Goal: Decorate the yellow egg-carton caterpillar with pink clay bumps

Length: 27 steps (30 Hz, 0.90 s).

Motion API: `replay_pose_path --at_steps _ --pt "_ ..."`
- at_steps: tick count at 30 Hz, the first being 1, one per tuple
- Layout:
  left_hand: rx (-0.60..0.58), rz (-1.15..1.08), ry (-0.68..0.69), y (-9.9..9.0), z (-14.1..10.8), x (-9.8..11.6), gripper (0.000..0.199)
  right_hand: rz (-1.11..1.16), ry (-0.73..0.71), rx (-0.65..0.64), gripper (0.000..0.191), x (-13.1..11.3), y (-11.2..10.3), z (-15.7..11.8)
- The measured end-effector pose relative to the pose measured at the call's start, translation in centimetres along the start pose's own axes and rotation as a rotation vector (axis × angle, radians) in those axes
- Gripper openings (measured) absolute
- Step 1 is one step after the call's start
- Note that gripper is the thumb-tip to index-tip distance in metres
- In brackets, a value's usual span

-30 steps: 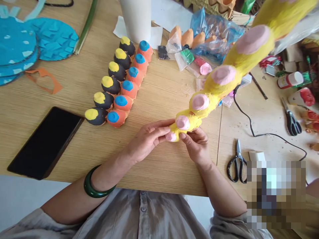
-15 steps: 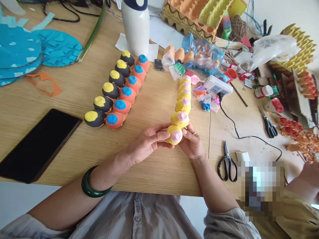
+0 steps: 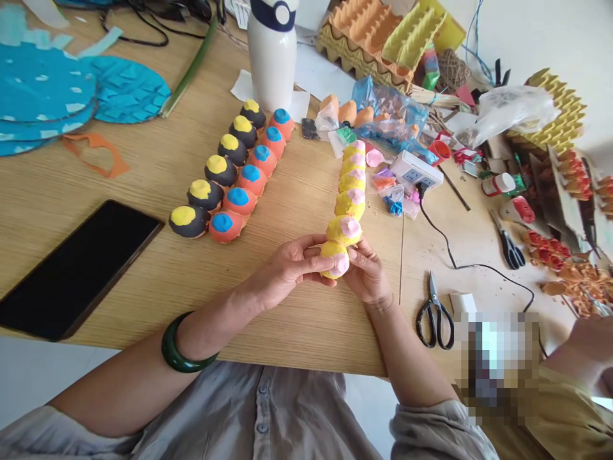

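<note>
Yellow egg-carton chain [image 3: 345,220], a long bumpy row of paper cups, was held at its near end by both hands. The left fingers [image 3: 320,241] curled over the last cup, and the right fingers [image 3: 358,257] pressed on it from the other side. Both hands were nearly closed, with the cup pinched between them. The left hand [image 3: 287,268] and right hand [image 3: 368,276] were close together, and a soft pink clay dab [image 3: 340,263] sat right by the fingertips. A hard squeeze could have dented the paper cup or smeared the pink clay. A weak hold could have let the long chain tip or bend where its cups joined.

A green stone bangle [image 3: 184,345] circled the left wrist, above a light wooden table [image 3: 297,319]. To the left lay two rows of cups: black cups with yellow tops [image 3: 205,195] and orange cups with blue tops [image 3: 239,201]. A wide swing to that side could have knocked them over. To the right, a thin black cord [image 3: 445,246] ran from a white power strip [image 3: 416,169], and the chain's far end lay close to it. The chain could have caught on the strip or cord. Black-handled scissors [image 3: 435,319] lay on the table nearby.
</note>
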<state>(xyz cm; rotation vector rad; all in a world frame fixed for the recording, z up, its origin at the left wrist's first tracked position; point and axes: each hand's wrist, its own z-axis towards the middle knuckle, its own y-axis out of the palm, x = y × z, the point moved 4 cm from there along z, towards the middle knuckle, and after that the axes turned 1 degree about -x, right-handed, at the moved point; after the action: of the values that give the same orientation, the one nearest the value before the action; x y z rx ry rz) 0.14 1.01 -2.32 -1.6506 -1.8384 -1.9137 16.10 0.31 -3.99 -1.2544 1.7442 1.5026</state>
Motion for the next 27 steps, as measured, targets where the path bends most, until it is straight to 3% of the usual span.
replay_pose_path --at_steps 4,12,22,27 --pt "-0.081 0.034 0.008 0.3 -0.1 0.1 0.041 -0.024 -0.008 -0.021 0.037 -0.3 0.2 -0.2" --pt "-0.085 0.048 -0.001 0.1 -0.1 0.0 0.041 -0.070 -0.061 -0.027 0.032 -0.9 0.3 -0.4" --pt "-0.032 0.095 -0.019 -0.2 -0.1 0.1 0.037 -0.258 -0.309 -0.091 0.013 -1.5 0.9 -1.3" --pt "0.016 0.185 0.008 -0.4 -0.1 0.1 0.031 -0.366 -0.302 -0.064 0.009 -1.3 1.1 -1.5"
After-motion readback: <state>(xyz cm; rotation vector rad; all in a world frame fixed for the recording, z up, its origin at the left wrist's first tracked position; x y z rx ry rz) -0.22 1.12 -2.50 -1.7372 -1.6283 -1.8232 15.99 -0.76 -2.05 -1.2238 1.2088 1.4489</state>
